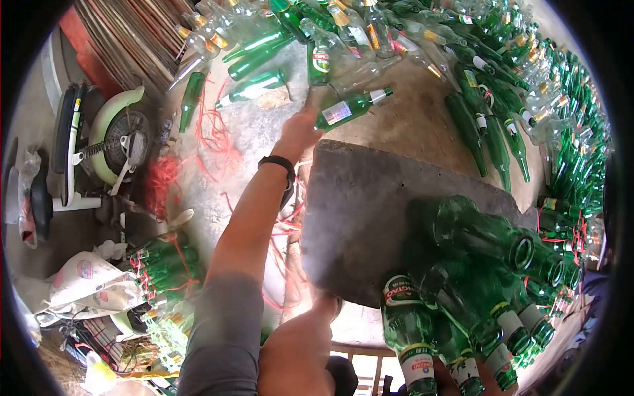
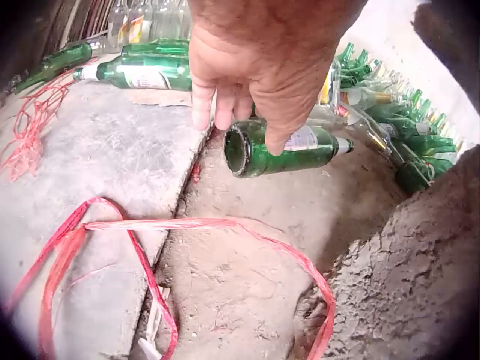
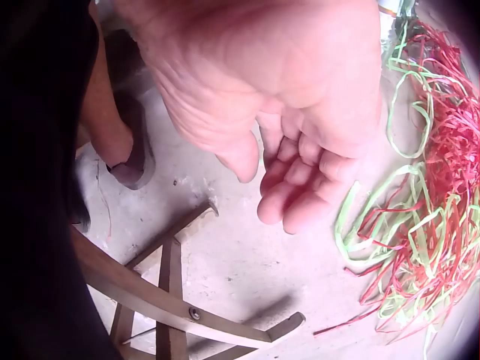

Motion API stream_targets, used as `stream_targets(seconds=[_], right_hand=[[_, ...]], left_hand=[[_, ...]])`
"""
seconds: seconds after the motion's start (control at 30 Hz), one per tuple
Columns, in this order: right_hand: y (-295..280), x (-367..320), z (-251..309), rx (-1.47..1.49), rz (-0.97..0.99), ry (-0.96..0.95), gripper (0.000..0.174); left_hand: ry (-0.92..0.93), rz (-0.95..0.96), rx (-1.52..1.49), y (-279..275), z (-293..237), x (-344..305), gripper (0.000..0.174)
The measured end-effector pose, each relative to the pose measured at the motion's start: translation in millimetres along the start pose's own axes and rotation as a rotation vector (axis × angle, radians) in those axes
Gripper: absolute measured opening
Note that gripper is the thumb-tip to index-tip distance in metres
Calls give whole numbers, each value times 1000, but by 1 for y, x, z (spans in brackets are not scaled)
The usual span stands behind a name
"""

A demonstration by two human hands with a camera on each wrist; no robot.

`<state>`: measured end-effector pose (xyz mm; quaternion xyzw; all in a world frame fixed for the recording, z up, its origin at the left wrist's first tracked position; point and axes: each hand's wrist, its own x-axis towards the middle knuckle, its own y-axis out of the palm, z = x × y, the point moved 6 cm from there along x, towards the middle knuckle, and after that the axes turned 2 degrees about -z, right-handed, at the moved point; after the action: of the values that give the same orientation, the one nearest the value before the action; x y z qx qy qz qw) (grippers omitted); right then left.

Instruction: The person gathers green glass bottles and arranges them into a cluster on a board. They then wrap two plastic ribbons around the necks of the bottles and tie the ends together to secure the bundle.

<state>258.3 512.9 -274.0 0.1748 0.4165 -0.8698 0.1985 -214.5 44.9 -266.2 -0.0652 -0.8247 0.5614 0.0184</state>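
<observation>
My left hand (image 1: 300, 132) reaches forward to a green beer bottle (image 1: 353, 109) lying on its side. In the left wrist view, the thumb of this hand (image 2: 270, 67) lies on the near side of the bottle (image 2: 255, 154), by its base, while the straighter fingers hang behind. My right hand (image 3: 285, 127) hangs over the pale floor with loosely curled fingers and nothing in them. Several green beer bottles (image 1: 406, 323) lie bunched at the lower right over the dark board (image 1: 370, 204), necks toward me.
Many green and clear bottles (image 1: 502, 86) are heaped along the back and right. Red plastic twine (image 2: 247, 225) trails across the ground. A motorbike wheel (image 1: 125, 138) stands at the left. Beneath my right hand are a wooden stool (image 3: 169, 300) and tangled red and green twine (image 3: 442, 202).
</observation>
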Motion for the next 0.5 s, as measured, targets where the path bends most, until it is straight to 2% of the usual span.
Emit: stream_targets(seconds=[0.33, 0.5], right_hand=[[11, 25, -8, -36, 34, -15, 41], [15, 26, -9, -47, 46, -24, 41]], left_hand=[[-44, -26, 110, 26, 3, 14, 52], [-3, -5, 114, 23, -2, 16, 51]])
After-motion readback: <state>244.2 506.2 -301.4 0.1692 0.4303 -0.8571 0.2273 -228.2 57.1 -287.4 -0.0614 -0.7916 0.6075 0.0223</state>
